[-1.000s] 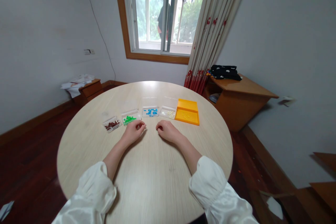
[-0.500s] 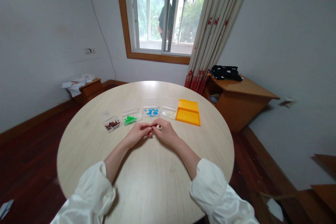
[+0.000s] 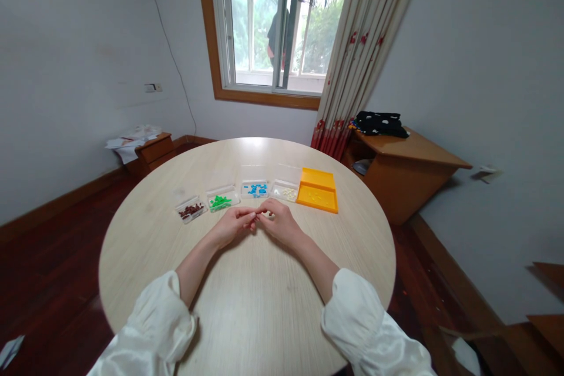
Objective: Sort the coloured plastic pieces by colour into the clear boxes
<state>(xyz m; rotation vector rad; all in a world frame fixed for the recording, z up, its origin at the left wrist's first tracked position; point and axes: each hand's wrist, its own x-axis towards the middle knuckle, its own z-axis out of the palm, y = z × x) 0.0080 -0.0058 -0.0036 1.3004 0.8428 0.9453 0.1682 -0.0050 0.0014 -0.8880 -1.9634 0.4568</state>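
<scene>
My left hand (image 3: 234, 226) and my right hand (image 3: 278, 220) meet above the middle of the round table (image 3: 247, 305), fingertips pinched together. Whatever lies between the fingers is too small to make out; a dark reddish bit shows there. Beyond the hands stands a row of open boxes. From the left come a clear box with brown pieces (image 3: 191, 211), one with green pieces (image 3: 220, 202), one with blue pieces (image 3: 257, 190) and one with whitish pieces (image 3: 289, 194). At the right end lies an open yellow case (image 3: 318, 205) with small yellow pieces inside.
A wooden desk (image 3: 409, 167) with black cloth (image 3: 379, 124) on top stands at the right, behind the table. Papers (image 3: 134, 140) lie on a low cabinet (image 3: 154, 153) at the left. Past the window (image 3: 277, 41), a dark figure-like shape shows.
The view has shifted very slightly, so everything sits a little lower and to the right. Both hands stay together with barely any finger movement.
</scene>
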